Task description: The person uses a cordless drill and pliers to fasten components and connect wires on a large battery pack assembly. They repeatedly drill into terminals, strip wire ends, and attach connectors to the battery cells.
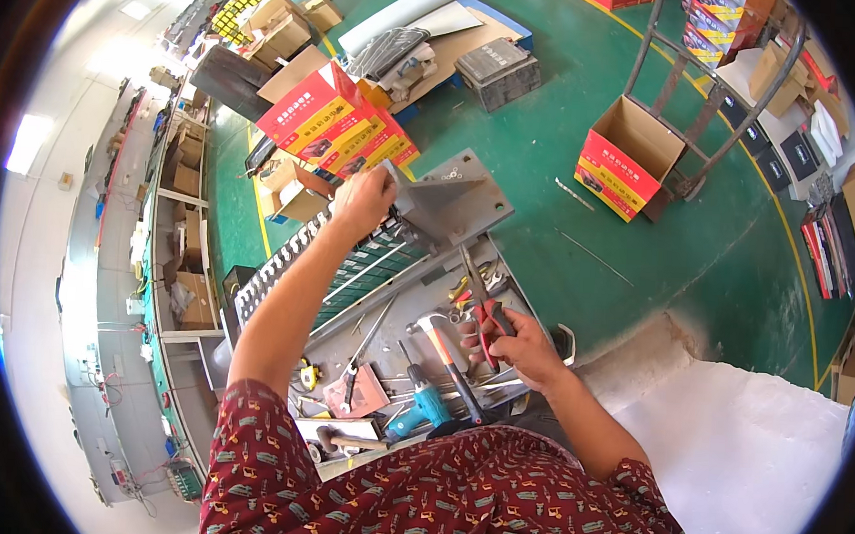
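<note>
My right hand (531,353) is closed round the red handles of a pair of long-jawed pliers (475,281). The jaws point up toward a grey metal bracket (469,200), a plate with holes at its corners, at the end of the tool cart (504,261). Curled at the bracket's left side is my left hand (361,205), its fingers closed; what they grip is hidden. Under my left forearm runs a row of white-and-black pieces (280,261) along the cart's side. Below my hands, the cart holds a hammer (443,349), a teal power drill (424,400) and a yellow tape measure (309,374).
Red-and-yellow cartons (334,120) stand beyond my left hand. An open carton (633,152) sits by a hand truck (716,98) at right. Two thin rods (595,256) lie on the green floor. White foam-like material (744,443) is at lower right, shelving (186,228) at left.
</note>
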Tool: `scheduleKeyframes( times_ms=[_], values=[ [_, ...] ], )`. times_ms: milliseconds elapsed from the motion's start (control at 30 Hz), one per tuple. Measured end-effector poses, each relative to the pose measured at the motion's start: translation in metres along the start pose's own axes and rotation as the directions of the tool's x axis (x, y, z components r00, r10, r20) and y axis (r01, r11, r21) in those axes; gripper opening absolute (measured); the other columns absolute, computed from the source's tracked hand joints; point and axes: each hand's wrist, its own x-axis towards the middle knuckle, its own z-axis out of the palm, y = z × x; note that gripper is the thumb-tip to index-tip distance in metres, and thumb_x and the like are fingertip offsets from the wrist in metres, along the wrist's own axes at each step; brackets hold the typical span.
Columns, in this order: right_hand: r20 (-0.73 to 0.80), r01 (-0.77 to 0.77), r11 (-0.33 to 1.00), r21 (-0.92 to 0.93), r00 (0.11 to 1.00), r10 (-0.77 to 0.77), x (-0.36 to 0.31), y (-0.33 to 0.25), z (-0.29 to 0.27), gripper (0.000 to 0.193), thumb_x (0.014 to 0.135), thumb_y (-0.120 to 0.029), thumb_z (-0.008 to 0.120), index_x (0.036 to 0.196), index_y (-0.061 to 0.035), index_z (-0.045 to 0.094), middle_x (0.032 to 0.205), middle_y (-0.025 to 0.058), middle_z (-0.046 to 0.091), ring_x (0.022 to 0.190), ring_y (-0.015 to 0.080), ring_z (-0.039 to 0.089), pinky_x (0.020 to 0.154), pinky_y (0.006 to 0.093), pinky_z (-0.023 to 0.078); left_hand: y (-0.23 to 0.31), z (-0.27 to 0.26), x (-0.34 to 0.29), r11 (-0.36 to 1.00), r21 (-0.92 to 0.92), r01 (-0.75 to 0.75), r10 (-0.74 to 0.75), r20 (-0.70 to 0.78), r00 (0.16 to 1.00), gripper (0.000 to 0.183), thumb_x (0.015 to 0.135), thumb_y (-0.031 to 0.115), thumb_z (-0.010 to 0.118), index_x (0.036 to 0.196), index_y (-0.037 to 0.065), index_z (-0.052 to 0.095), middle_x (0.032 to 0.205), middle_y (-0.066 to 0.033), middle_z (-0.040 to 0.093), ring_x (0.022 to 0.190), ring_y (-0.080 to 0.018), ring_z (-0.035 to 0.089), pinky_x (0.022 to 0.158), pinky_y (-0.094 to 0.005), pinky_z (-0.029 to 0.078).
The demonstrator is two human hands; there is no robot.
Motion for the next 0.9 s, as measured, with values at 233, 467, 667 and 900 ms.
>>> scheduleKeyframes(
  times_ms=[233,467,667,900],
  values=[
    [0.077,-0.055,0.998,0.038,0.996,0.052,-0.006,-0.007,0.007,0.043,0.077,0.012,0.049,0.117,0.0,0.06,0.136,0.0226,0.061,0.118,0.037,0.066,0.099,0.0488,0.058,0.063,0.019,-0.077,0.486,-0.815,0.315,-0.003,0.358,0.934,0.019,0.103,0.018,0.063,0.109,0.0,0.065,0.094,-0.0056,0.07,0.079,-0.0138,0.067,0.076,-0.0276,0.06],
    [0.128,-0.09,0.996,0.025,0.988,0.087,-0.009,-0.004,0.011,0.036,0.08,0.004,0.051,0.114,0.0005,0.06,0.134,0.0197,0.063,0.119,0.0318,0.067,0.097,0.0438,0.059,0.058,0.02,-0.097,0.152,-0.845,0.513,0.011,0.521,0.854,0.022,0.102,0.022,0.067,0.109,0.001,0.065,0.09,-0.0049,0.069,0.082,-0.0125,0.071,0.076,-0.0277,0.062],
    [0.194,-0.14,0.989,0.046,0.973,0.128,-0.013,-0.002,0.01,0.029,0.078,0.0,0.054,0.106,0.0006,0.062,0.122,0.02,0.067,0.101,0.0277,0.071,0.088,0.0425,0.06,0.048,0.019,-0.111,0.15,-0.851,0.504,0.069,0.517,0.853,0.027,0.1,0.027,0.071,0.107,0.001,0.064,0.092,-0.0046,0.069,0.083,-0.0123,0.071,0.076,-0.0266,0.062],
    [0.224,-0.174,0.985,-0.008,0.96,0.171,-0.01,0.01,0.013,0.025,0.079,-0.002,0.055,0.104,0.001,0.061,0.109,0.0196,0.07,0.086,0.0246,0.072,0.076,0.038,0.059,0.042,0.025,-0.141,0.108,-0.872,0.477,0.019,0.481,0.876,0.03,0.099,0.029,0.073,0.106,0.002,0.064,0.09,-0.0032,0.067,0.08,-0.0107,0.069,0.074,-0.0251,0.061]
  ],
)
